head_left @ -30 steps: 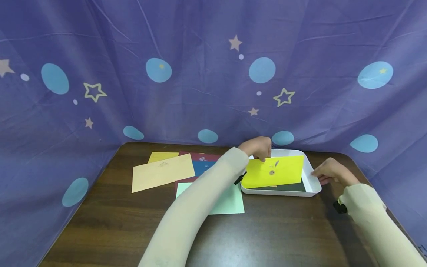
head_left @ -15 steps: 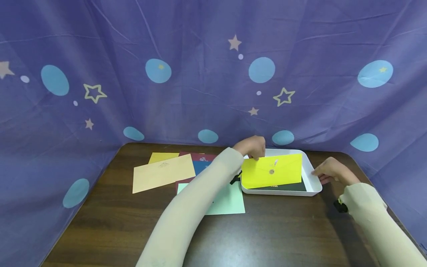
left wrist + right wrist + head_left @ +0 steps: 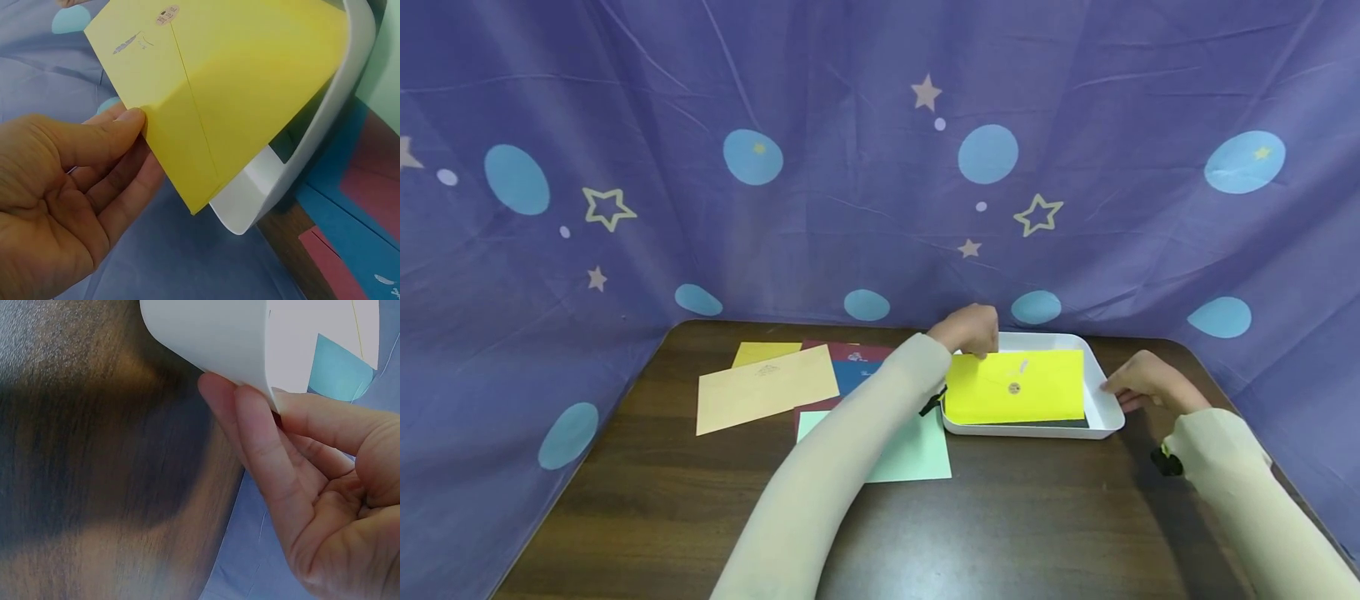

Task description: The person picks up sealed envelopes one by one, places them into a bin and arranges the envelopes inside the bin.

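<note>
A bright yellow envelope (image 3: 1015, 392) with a round seal lies over the white tray (image 3: 1103, 410), its far left edge pinched between the thumb and fingers of my left hand (image 3: 972, 328). In the left wrist view the left hand (image 3: 81, 194) grips the envelope (image 3: 231, 69) by its edge, and one corner sticks out past the tray rim (image 3: 350, 69). On the tray's right side, my right hand (image 3: 1146, 382) pinches the wall between thumb and fingers. The right wrist view shows the right hand (image 3: 312, 469) holding that white wall (image 3: 212, 337). A dark green sheet is mostly hidden under the yellow envelope.
Left of the tray, several envelopes overlap on the brown table (image 3: 985, 517): a cream one (image 3: 767, 390), a darker yellow one (image 3: 763, 352), a blue and maroon one (image 3: 857, 371), and a mint green one (image 3: 910, 454) partly behind the left sleeve. A purple curtain (image 3: 865, 217) hangs behind.
The left hand has shifted slightly left. The yellow envelope has levelled and come lower over the tray, covering more of the dark green sheet. The right hand has stayed on the tray wall.
</note>
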### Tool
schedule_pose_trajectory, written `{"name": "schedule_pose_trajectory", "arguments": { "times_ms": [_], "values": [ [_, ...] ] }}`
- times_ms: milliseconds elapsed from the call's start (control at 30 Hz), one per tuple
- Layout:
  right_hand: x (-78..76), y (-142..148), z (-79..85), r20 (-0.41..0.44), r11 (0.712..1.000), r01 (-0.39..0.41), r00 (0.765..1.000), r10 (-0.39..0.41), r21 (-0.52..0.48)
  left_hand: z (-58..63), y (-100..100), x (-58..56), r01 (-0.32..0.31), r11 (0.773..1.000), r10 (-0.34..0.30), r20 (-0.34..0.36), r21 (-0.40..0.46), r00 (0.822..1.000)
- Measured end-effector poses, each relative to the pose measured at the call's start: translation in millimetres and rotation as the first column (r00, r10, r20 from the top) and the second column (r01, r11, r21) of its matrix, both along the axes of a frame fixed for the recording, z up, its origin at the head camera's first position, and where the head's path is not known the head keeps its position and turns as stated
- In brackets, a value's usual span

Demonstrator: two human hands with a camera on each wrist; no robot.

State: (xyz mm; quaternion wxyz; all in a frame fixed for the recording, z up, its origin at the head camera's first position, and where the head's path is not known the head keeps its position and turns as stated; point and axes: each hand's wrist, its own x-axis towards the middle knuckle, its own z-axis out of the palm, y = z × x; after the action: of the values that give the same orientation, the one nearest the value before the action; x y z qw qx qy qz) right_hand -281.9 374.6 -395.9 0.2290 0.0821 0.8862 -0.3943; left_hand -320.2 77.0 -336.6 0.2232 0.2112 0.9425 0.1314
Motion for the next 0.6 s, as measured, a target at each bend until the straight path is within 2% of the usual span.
{"name": "schedule_pose_trajectory", "arguments": {
  "times_ms": [300, 467, 600],
  "values": [
    [1.4, -1, 1.8, -0.002, 1.0, -0.011, 1.0, 0.011, -0.011, -0.2, 9, 3.2, 0.01, 0.999, -0.01, -0.003, -0.037, 1.0],
    [1.6, -1, 0.5, -0.001, 1.0, -0.007, 1.0, 0.007, -0.015, -2.2, 12, 4.3, -0.032, 0.999, 0.032, -0.002, -0.026, 0.999],
    [1.6, 0, -0.6, -0.003, 1.0, -0.008, 1.0, 0.008, -0.02, -5.3, 13, 6.9, -0.066, 0.997, 0.064, -0.039, -0.028, 0.997]
  ]
}}
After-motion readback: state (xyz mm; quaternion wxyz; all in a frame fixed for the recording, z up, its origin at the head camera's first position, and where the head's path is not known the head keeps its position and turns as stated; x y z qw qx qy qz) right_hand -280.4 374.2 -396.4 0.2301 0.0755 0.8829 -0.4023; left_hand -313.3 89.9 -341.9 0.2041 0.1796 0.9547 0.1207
